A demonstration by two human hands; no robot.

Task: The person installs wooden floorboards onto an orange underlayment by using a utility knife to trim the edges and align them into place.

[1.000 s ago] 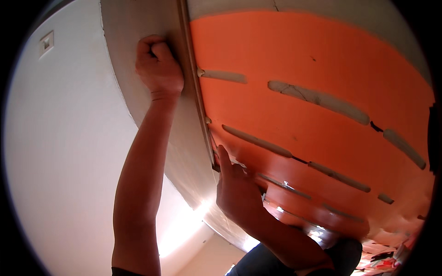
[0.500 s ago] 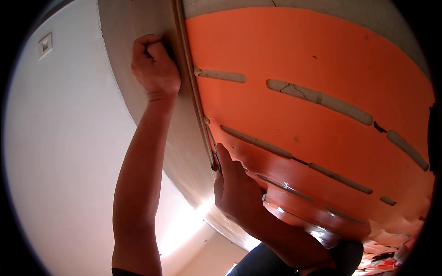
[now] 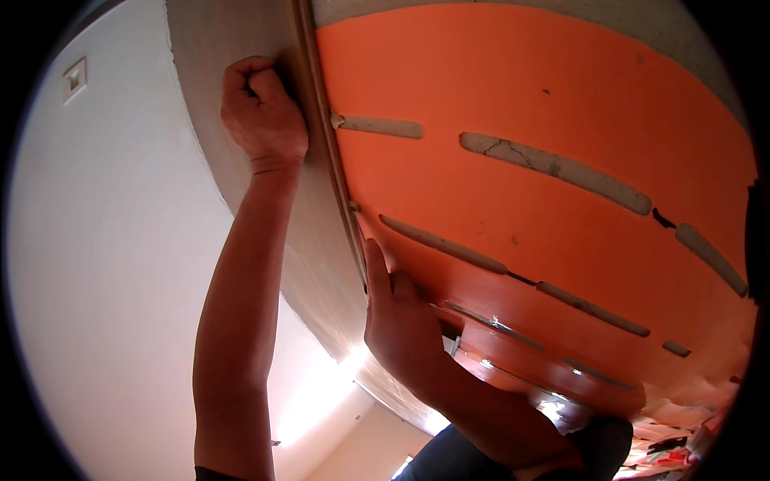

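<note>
Right hand lies open, fingers flat against the wooden trim strip where it meets the orange wall. Farther up the strip, left hand is fisted, pressing its left side. White wall switch sits well left.

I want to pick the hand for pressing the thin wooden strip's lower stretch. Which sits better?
Probably the right hand: its fingers already lie beside the thin wooden strip low down; the left hand is fisted higher.
</note>
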